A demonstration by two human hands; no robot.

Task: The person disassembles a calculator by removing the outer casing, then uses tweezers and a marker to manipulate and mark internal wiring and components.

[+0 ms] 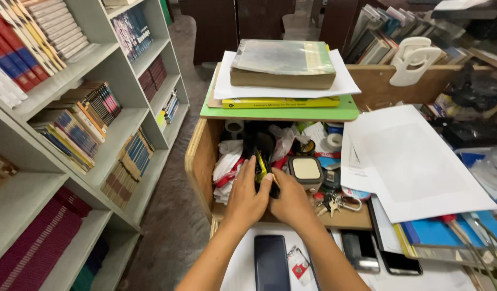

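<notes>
Both my hands reach into a cluttered wooden desk compartment (pixel 199 156). My left hand (pixel 247 195) and my right hand (pixel 289 200) are closed together on a black object with a yellow stripe (pixel 261 164), which stands upright among the clutter. What the object is I cannot tell. Next to my right hand sits a small square box with a cream top (pixel 306 171). A bunch of keys with a carabiner (pixel 337 203) lies just right of my right hand.
Books and papers stack on a green board (pixel 280 112) above the compartment. White sheets (pixel 410 161) cover the desk at right. Two dark phones (pixel 271 263) (pixel 359 250) lie near me. Grey bookshelves (pixel 87 134) full of books stand at left, across a narrow floor gap.
</notes>
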